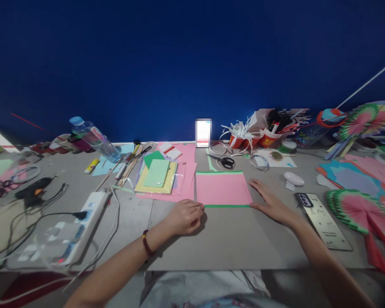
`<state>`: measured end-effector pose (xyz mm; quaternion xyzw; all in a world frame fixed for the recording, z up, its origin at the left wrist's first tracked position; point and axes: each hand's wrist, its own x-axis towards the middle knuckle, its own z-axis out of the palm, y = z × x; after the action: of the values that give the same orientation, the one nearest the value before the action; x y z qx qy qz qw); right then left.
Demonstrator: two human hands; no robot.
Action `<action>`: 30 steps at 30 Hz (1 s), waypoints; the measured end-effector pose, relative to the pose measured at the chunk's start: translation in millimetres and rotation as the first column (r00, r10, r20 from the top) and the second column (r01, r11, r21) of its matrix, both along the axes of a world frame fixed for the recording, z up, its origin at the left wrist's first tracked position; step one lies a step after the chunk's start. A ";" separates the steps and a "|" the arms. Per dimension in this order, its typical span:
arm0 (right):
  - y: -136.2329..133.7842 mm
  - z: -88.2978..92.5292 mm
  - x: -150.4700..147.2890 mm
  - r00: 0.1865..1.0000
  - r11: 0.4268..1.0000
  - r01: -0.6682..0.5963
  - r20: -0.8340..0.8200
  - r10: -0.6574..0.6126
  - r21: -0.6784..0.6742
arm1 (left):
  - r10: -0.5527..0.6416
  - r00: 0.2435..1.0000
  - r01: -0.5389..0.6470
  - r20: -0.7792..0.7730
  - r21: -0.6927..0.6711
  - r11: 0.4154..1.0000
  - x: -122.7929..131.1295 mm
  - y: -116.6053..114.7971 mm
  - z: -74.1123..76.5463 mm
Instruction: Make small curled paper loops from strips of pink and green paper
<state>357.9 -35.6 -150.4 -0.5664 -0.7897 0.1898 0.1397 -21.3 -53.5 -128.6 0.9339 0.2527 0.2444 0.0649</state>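
A pink sheet of paper [223, 189] with green strips along its far and near edges lies flat on the grey table. My left hand [186, 217] is at its near left corner, the fingers curled together with their tips on the corner; the thumb is partly hidden. Beside the sheet's right edge rests my right hand [269, 201], its fingers apart and the thumb touching the near right corner. Black scissors [226, 162] lie just beyond the sheet. To the left, a packet of coloured paper [157, 175] sits on a larger pink sheet [188, 160].
On the left are a white power strip [88, 222], a glue gun [35, 191] and a leaning water bottle [98, 139]. A phone [324, 222] and folded paper fans [364, 211] lie on the right. Red paper cups [269, 139] with paper strips stand by the blue wall.
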 end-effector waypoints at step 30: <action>149.4 80.8 -141.1 0.999 0.995 -0.031 0.038 0.028 0.095 | 0.021 0.997 -0.020 0.073 -0.018 1.000 -2.5 2.2 2.0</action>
<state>216.7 113.8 -69.6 -0.5507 -0.8086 0.1436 0.1493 -23.8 -51.3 -126.7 0.9211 0.2617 0.2770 0.0795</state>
